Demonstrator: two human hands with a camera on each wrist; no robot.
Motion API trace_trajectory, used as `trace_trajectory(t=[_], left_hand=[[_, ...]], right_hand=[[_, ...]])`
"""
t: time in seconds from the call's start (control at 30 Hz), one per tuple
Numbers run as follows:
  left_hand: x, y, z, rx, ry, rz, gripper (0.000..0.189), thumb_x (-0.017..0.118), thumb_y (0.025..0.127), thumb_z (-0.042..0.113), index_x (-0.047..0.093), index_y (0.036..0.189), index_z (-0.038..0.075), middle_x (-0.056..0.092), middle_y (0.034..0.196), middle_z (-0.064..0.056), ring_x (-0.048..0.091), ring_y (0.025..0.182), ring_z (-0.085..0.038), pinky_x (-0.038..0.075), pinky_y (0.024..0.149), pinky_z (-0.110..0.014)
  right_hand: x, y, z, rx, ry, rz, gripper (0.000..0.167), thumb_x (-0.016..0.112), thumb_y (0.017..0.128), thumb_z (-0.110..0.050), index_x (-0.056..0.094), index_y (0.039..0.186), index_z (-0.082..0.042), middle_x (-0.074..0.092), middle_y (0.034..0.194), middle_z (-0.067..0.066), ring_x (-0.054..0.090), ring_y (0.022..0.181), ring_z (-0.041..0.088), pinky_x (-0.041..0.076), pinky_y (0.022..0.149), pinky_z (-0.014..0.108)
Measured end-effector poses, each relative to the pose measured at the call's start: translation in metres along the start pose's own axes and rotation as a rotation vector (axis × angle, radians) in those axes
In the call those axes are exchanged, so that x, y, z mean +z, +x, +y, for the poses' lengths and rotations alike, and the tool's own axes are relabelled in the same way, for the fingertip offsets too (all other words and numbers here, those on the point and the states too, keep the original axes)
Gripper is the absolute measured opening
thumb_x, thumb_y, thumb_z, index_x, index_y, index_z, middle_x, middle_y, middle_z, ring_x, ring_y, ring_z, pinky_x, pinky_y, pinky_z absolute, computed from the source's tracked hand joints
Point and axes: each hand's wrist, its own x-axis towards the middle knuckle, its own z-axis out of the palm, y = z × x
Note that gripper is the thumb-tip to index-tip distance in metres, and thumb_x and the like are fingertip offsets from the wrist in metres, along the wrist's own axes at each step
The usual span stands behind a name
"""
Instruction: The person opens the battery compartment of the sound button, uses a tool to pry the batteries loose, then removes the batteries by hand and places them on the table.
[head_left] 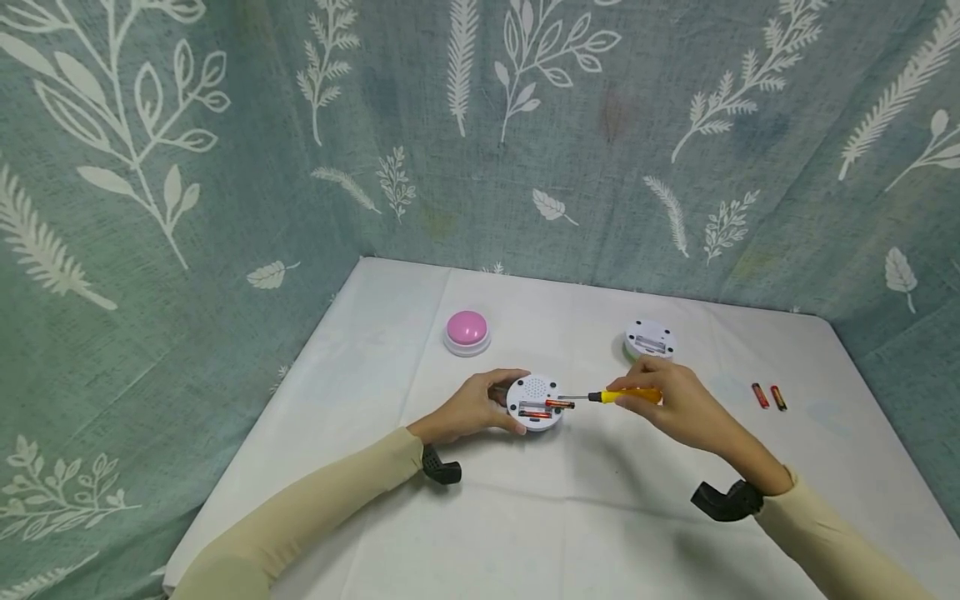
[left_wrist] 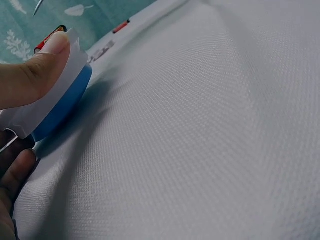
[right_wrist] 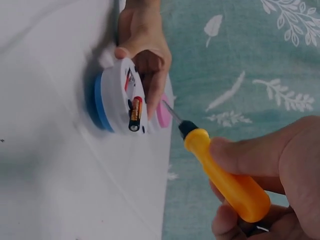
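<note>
My left hand (head_left: 472, 407) grips a round push-button device (head_left: 536, 388), turned underside up with its battery compartment uncovered. Its casing is white, with a blue part (left_wrist: 65, 107) facing the cloth in the left wrist view. One red battery (head_left: 535, 414) lies in the compartment. Another battery (right_wrist: 135, 112) slants up out of it, one end sticking past the rim. A screwdriver (right_wrist: 220, 170) with a yellow-orange handle is held in my right hand (head_left: 686, 408). Its thin shaft points at the device near the raised battery; whether the tip touches cannot be told.
A pink push button (head_left: 467, 327) on a white base stands behind my left hand. Behind my right hand lies another upturned white device (head_left: 649, 335) with a green edge. Two loose batteries (head_left: 761, 395) lie at the right on the white tablecloth (head_left: 480, 533). Patterned curtains (head_left: 480, 183) surround the table.
</note>
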Motion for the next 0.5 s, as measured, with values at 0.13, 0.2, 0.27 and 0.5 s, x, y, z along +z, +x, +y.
trace_trajectory(t=[0.13, 0.2, 0.27, 0.5], left_hand=[[0.000, 0.000, 0.000, -0.005, 0.018, 0.016, 0.091, 0.099, 0.067, 0.025, 0.056, 0.147, 0.028, 0.063, 0.126, 0.005, 0.062, 0.105, -0.020, 0.052, 0.091, -0.034], [-0.001, 0.001, 0.000, -0.003, 0.026, 0.021, 0.092, 0.099, 0.067, 0.027, 0.056, 0.147, 0.028, 0.063, 0.125, 0.004, 0.062, 0.104, -0.021, 0.052, 0.091, -0.035], [0.000, 0.001, 0.000, 0.002, 0.025, 0.019, 0.093, 0.100, 0.066, 0.027, 0.055, 0.148, 0.027, 0.063, 0.124, 0.003, 0.062, 0.104, -0.021, 0.053, 0.090, -0.035], [0.002, 0.002, -0.002, 0.003, 0.037, 0.009, 0.094, 0.100, 0.066, 0.028, 0.055, 0.148, 0.027, 0.063, 0.124, 0.004, 0.062, 0.105, -0.020, 0.053, 0.091, -0.035]], right_hand=[[0.005, 0.000, 0.000, -0.068, 0.032, -0.044, 0.021, 0.080, 0.090, -0.006, 0.082, 0.108, -0.015, 0.061, 0.094, -0.012, 0.054, 0.080, 0.007, 0.048, 0.065, 0.026], [0.008, 0.001, -0.001, -0.101, 0.025, -0.058, 0.020, 0.079, 0.090, -0.005, 0.082, 0.108, -0.013, 0.060, 0.094, -0.012, 0.053, 0.080, 0.006, 0.049, 0.065, 0.025], [0.010, 0.003, -0.003, -0.126, 0.005, -0.066, 0.020, 0.080, 0.089, -0.004, 0.082, 0.108, -0.012, 0.059, 0.093, -0.012, 0.053, 0.080, 0.005, 0.049, 0.065, 0.025], [0.011, 0.012, -0.017, -0.200, -0.105, -0.107, 0.018, 0.082, 0.085, 0.000, 0.082, 0.101, -0.007, 0.057, 0.087, -0.009, 0.050, 0.082, 0.008, 0.049, 0.067, 0.023]])
